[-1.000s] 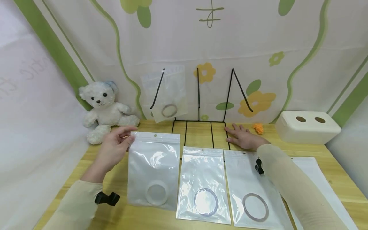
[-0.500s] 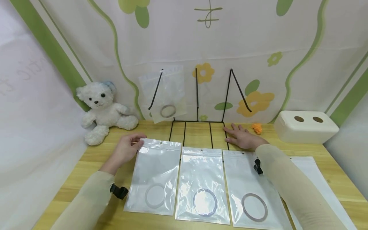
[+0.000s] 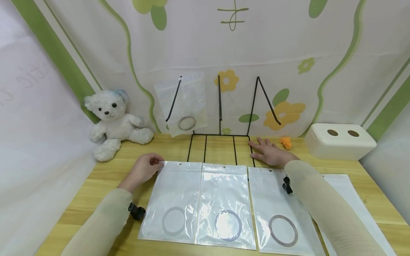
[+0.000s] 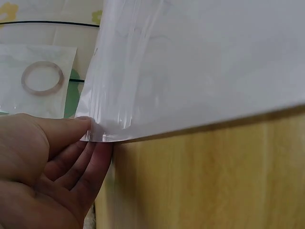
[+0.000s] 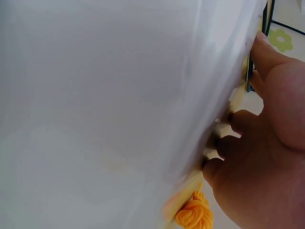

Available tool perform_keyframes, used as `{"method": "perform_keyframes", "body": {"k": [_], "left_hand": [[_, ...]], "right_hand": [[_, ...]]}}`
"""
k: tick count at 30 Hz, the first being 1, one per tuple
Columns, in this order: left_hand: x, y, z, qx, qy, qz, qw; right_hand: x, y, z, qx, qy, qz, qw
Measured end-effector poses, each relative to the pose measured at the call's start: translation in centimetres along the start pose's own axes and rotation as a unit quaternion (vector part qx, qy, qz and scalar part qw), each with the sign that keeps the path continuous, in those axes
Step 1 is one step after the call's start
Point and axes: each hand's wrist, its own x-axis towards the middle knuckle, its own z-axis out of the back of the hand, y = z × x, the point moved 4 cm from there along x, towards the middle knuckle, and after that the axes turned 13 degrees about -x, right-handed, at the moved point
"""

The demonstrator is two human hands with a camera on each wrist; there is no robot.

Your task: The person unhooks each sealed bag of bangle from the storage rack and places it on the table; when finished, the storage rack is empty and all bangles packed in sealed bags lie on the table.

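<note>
My left hand pinches the top left corner of a zip bag with a pale ring inside; thumb and fingers on that corner show in the left wrist view. Beside it lie a zip bag with a lilac ring and a zip bag with a brownish ring. My right hand rests with spread fingers on the right edge of the black wire rack. A further zip bag with a ring hangs on the rack's left hook.
Partly under my right forearm lies another white bag. A white plush bear sits at the back left. At the back right are a white box with two holes and an orange yarn bundle. The rack has further hooks.
My left hand has brought the bag with the pale ring down and rightward, so that it lies flat beside the lilac-ring bag. My right hand has stayed in place.
</note>
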Motion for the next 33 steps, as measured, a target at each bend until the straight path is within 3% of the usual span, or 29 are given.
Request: {"method": "perform_keyframes", "body": {"k": [23, 29, 33], "left_hand": [[0.4, 0.0, 0.4, 0.034, 0.003, 0.005, 0.9994], [0.4, 0.0, 0.6, 0.028, 0.011, -0.012, 0.9995], [0.6, -0.8, 1.4, 0.015, -0.001, -0.028, 0.9995]], "right_hand": [[0.0, 0.1, 0.2, 0.001, -0.001, 0.001, 1.0000], [0.1, -0.1, 0.0, -0.001, 0.000, 0.000, 1.0000], [-0.1, -0.2, 0.0, -0.002, 0.001, -0.003, 1.0000]]}}
